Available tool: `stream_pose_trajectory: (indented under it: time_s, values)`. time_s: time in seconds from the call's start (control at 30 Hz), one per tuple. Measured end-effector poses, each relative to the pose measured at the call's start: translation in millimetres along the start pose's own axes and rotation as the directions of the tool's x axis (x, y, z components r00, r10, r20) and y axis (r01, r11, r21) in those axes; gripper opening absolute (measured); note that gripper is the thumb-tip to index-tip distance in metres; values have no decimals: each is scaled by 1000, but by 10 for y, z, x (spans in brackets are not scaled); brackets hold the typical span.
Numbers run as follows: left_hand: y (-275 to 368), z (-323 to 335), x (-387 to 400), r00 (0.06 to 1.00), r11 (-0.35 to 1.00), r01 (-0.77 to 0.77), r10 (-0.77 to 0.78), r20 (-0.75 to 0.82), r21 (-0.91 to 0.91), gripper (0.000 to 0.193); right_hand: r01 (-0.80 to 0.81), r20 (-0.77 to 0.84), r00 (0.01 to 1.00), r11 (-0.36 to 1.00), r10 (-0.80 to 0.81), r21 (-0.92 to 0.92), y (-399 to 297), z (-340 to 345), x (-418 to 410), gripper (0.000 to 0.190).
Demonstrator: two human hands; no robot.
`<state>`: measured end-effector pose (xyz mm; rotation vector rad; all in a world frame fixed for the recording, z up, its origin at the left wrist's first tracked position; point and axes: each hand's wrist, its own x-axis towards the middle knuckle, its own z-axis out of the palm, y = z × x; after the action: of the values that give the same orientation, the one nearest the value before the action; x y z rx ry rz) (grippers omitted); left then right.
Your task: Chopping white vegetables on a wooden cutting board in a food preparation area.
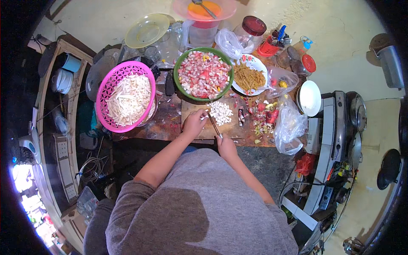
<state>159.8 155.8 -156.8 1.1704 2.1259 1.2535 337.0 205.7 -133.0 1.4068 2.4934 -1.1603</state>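
Observation:
My right hand is closed around the handle of a kitchen knife, whose blade points away from me over a wooden cutting board. To the left of the blade, my left hand pinches a small white piece between its fingertips. A pile of small white diced pieces lies on the board just right of the blade. Behind the board stands a green bowl full of chopped pink and white pieces. A pink plastic basket at the left holds white sticks of cut food.
Right of the board lie red and green trimmings and a clear plastic bag. A floral plate of brown strips, a white bowl and lidded jars stand behind. Several glasses are at the back left.

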Motion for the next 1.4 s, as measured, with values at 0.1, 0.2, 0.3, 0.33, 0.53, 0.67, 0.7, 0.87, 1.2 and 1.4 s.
stream_pose_trajectory:
  time_s: [0.1, 0.2, 0.3, 0.33, 0.53, 0.67, 0.7, 0.87, 1.2, 1.4]
  values:
    - [-14, 15, 13, 997, 997, 73, -72, 16, -41, 19, -10, -6, 1000, 1000, 10, -4, -76, -58, -38, 38]
    - [33, -29, 11, 1000, 1000, -24, 24, 16, -6, 23, -16, -2, 1000, 1000, 16, 3, -86, -82, -53, 38]
    - [18, -52, -11, 996, 996, -86, 87, -5, 22, 25, -30, 67, 997, 999, 32, -19, -85, -93, -62, 40]
    - [21, -51, -19, 997, 997, -75, 75, -6, 14, 25, -33, 69, 997, 999, 35, -31, -81, -91, -65, 40]
    - [2, -32, -38, 1000, 1000, 25, -25, 3, -12, 25, 20, 44, 999, 999, -18, -48, -29, -66, -81, 39]
    - [-39, -11, -37, 1000, 1000, 14, -14, -16, 19, 24, 17, 41, 999, 996, -14, -82, -58, -45, -49, 36]
    - [-49, 5, -48, 1000, 1000, 13, -13, -13, 18, 24, 15, 40, 999, 997, -11, -82, -17, 2, -39, 36]
    - [-77, 21, -53, 999, 998, 45, -46, -13, -44, 23, 24, 15, 1000, 996, -23, -90, 28, 54, 12, 36]
    - [12, -30, -84, 997, 996, -35, 39, -62, 79, 29, 43, 45, 998, 997, -40, -61, 47, -40, -73, 37]
    - [1, -36, -104, 997, 997, 73, -73, -35, 0, 29, 51, 61, 997, 996, -47, -69, 21, -53, -84, 39]
